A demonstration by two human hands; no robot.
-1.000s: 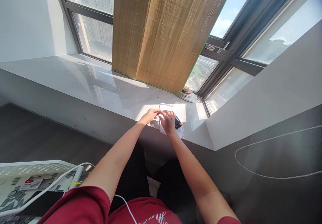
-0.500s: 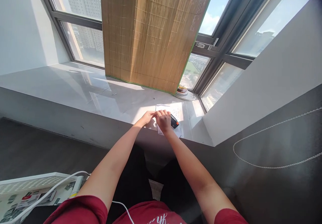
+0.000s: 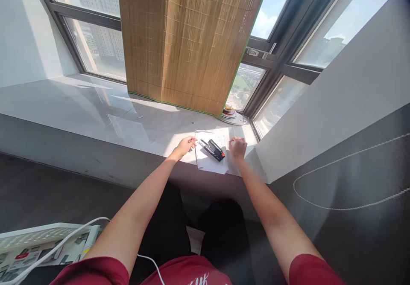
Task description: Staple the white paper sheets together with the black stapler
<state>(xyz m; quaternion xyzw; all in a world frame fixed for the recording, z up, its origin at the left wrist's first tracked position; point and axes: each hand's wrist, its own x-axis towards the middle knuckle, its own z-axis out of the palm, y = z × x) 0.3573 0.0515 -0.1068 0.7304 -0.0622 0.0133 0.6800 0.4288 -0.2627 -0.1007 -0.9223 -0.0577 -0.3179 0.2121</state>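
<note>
A black stapler [image 3: 212, 150] with an orange end lies on white sheets of paper [image 3: 205, 163]. Its top arm is lifted apart from the base. At the left edge of the paper is my left hand [image 3: 185, 146], its fingers drawn together in a pinch; whatever is between them is too small to name. Past the right side of the stapler, my right hand [image 3: 238, 148] hovers by the paper's right edge with its fingers curled in. What those fingers hold, if anything, is hidden. Neither hand touches the stapler.
The paper rests on a pale window ledge [image 3: 153, 125]. A bamboo mat [image 3: 192, 42] stands against the window behind it, with stacked round items [image 3: 231, 116] at its right corner. A white basket [image 3: 48, 229] and cable sit low left; a beaded cord [image 3: 320, 208] hangs right.
My hands were together over the paper's left part. My right hand has moved off to the right, uncovering the stapler; my left stays near the paper's left edge. The view has shifted slightly.
</note>
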